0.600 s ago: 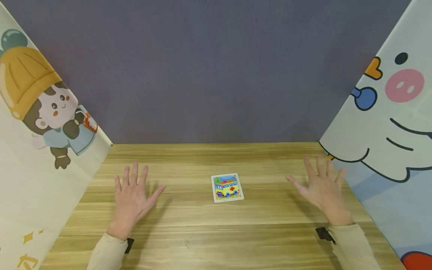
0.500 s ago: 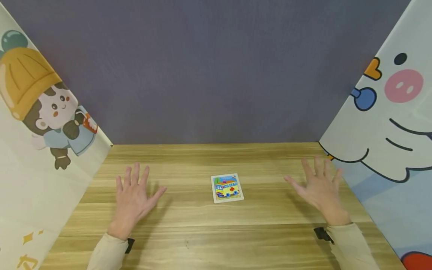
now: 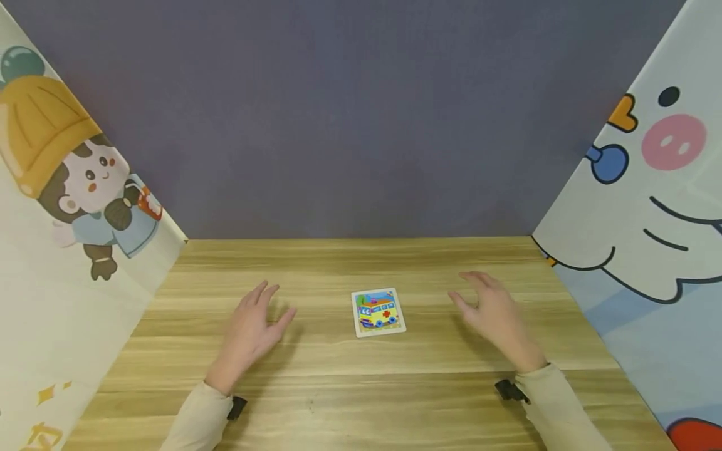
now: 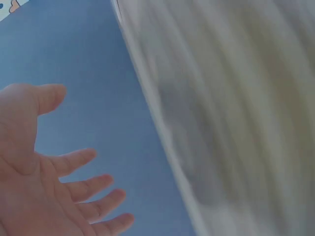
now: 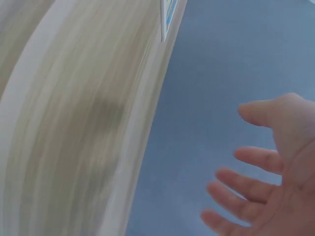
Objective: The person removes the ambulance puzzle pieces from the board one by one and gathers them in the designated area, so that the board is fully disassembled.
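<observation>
We see our left grip [image 3: 248, 329] and right grip [image 3: 499, 316] hover above the tabletop [image 3: 338, 404], thumbs apart from the fingers, clamped on nothing. Between them, touching neither, the square ambulance picture [image 3: 378, 313] lies flat. It looks thin, so in our judgement a low, hasty pinch could skid it along rather than lift it. White-edged, it may be a shallow tray; we cannot tell whether loose pieces sit inside. If so, tilting could spill them. Behind stands the dark wall [image 3: 361, 119].

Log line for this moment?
left hand: holds nothing | right hand: holds nothing | ambulance tile: flat on wood-grain table, between the hands, untouched
</observation>
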Tool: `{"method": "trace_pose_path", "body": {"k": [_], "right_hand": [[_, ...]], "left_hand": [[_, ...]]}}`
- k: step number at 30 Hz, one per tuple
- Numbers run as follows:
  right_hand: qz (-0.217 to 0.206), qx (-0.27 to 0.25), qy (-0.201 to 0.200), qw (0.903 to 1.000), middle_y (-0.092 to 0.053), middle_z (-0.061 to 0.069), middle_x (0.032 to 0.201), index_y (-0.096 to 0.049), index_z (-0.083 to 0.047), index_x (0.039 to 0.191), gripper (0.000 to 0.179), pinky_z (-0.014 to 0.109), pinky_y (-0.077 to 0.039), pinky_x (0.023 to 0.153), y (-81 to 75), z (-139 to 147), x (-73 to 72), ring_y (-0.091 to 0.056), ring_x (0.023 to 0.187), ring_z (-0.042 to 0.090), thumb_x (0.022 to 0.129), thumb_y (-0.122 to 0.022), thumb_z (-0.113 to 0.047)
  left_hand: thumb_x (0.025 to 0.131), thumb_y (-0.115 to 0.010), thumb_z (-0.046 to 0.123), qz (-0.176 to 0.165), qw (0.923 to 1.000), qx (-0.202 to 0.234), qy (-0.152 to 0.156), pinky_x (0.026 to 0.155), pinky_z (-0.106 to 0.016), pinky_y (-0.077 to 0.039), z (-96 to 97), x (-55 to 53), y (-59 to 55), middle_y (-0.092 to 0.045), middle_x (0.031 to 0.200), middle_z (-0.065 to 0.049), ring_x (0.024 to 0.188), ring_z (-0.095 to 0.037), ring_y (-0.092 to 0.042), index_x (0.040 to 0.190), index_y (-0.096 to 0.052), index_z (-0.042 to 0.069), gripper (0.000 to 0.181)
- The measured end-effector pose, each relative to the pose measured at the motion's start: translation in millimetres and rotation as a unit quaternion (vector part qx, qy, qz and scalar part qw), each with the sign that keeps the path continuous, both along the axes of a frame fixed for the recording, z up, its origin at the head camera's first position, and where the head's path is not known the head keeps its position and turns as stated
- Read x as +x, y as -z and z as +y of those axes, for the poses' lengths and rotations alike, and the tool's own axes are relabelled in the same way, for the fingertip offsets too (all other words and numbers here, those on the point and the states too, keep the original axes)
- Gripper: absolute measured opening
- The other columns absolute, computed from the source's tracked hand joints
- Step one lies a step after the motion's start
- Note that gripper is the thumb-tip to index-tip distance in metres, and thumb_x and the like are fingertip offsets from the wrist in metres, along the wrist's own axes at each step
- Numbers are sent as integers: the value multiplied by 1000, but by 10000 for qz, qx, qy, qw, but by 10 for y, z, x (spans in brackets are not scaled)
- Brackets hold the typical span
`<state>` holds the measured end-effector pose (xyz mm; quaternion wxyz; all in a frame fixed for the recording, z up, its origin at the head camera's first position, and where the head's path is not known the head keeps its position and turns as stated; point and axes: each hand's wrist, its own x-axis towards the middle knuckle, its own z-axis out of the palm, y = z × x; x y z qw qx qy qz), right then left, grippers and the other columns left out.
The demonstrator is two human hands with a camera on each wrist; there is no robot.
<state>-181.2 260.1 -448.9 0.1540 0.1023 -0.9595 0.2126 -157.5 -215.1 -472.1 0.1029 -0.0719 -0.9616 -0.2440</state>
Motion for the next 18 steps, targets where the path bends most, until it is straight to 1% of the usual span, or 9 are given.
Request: {"method": "trace_pose_path", "body": {"k": [3, 5, 7, 11, 14, 18], "right_hand": [[-353, -143, -166, 9991, -71, 23, 133, -66, -2, 140, 51, 62, -60, 93, 39, -119, -50, -72, 113, 43, 102, -71, -36], [-491, -313, -325, 9978, -75, 20, 125, -68, -2, 138, 48, 55, -63, 86, 78, -200, -90, -75, 103, 36, 102, -72, -33], [-609, -509, -500, 9956, -77, 18, 119, -70, -2, 135, 44, 51, -64, 82, 116, -278, -122, -76, 97, 32, 101, -73, -31], [-967, -841, -742, 9890, -77, 14, 118, -71, -5, 134, 41, 40, -64, 78, 169, -421, -149, -74, 93, 22, 101, -74, -30], [-1186, -1020, -862, 9839, -77, 12, 118, -71, -6, 135, 41, 34, -62, 76, 182, -519, -157, -73, 91, 18, 101, -75, -29], [-1354, -1246, -1032, 9775, -77, 12, 118, -71, -5, 135, 41, 32, -61, 75, 181, -633, -175, -73, 92, 18, 101, -75, -27]], "left_hand": [[102, -69, 44, -156, 9996, 210, 118, 120, -72, -37, 126, -41, 26, -43, 163, -31, 147, -56, -44, 153, -52, 0, 70], [101, -70, 43, -273, 9990, 271, 214, 121, -70, -38, 202, -67, 44, -46, 162, -30, 147, -54, -45, 153, -53, 1, 69], [101, -71, 42, -408, 9980, 346, 327, 121, -69, -38, 275, -91, 56, -47, 161, -28, 148, -52, -46, 153, -53, 2, 68], [102, -71, 41, -687, 9946, 505, 600, 122, -68, -37, 398, -134, 66, -48, 162, -26, 149, -50, -46, 154, -53, 4, 66], [102, -70, 41, -863, 9917, 605, 731, 125, -66, -35, 464, -172, 73, -48, 163, -25, 150, -48, -45, 155, -53, 5, 66], [102, -70, 39, -1010, 9888, 733, 815, 126, -64, -34, 525, -220, 98, -48, 162, -25, 151, -47, -45, 155, -52, 4, 66]]}}
